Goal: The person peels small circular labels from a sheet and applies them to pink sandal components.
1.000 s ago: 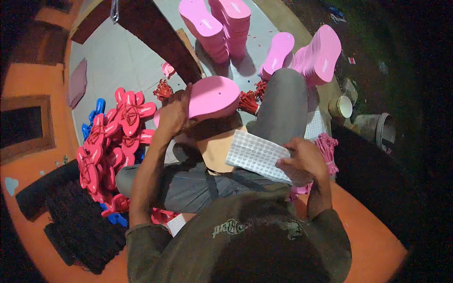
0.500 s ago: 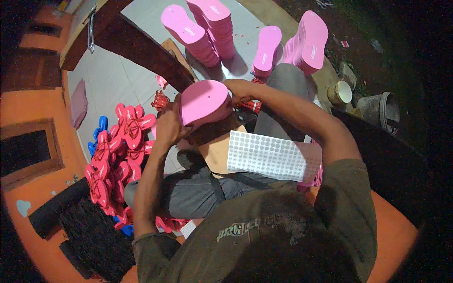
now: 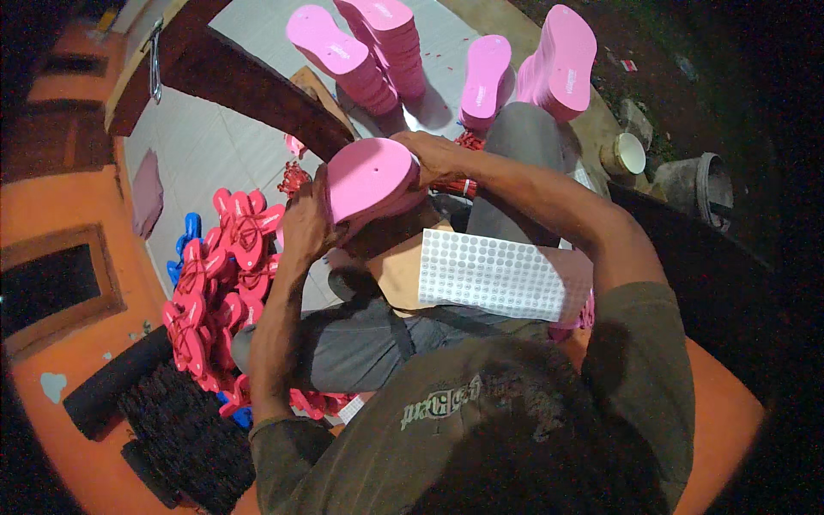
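Note:
I sit with a pink sandal sole (image 3: 367, 178) held up over my knees. My left hand (image 3: 305, 225) grips its near left edge. My right hand (image 3: 436, 154) rests on its far right end, fingers pressed on the top. A white sheet of small round stickers (image 3: 491, 275) lies across my right thigh, below the sole.
Stacks of pink soles (image 3: 369, 51) stand on the white tiled floor ahead, more (image 3: 562, 60) at the right. A heap of red and blue sandal straps (image 3: 219, 275) lies at my left. A white cup (image 3: 628, 153) and a grey bucket (image 3: 699, 184) stand at the right.
My right hand left the sticker sheet on my thigh and moved up to the far end of the pink sole. The left hand kept its hold.

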Demonstrator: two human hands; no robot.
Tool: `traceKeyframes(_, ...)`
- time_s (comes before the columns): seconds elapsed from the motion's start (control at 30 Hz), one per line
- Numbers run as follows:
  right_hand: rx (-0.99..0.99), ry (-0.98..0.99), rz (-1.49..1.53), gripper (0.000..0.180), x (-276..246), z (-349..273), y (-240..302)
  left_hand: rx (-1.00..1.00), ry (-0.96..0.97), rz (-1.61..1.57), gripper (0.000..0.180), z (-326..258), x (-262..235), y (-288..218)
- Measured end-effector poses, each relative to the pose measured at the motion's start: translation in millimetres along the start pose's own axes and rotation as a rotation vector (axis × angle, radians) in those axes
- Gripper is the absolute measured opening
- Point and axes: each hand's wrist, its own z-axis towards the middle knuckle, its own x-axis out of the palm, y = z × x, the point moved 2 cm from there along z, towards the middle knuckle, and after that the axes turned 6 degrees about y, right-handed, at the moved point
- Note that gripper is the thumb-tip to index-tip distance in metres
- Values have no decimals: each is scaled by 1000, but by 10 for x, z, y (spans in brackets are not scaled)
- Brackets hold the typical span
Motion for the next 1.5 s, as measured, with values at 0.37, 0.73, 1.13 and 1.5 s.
traceKeyframes(0.37, 11, 23, -112, 77, -11, -3, 78, -26, 35, 24, 94, -72, 1, 23)
traceKeyframes(0.73, 77, 60, -85, 80, 92, 37, -89, -8, 28, -53, 94, -64, 22, 103)
traceKeyframes(1.13, 114, 78, -68, 85, 49, -14, 1, 2, 58, -121, 93, -45, -46, 124)
traceKeyframes(1.5, 77, 99, 62, 85, 60, 32, -14, -80, 141, -75, 96, -55, -57, 55)
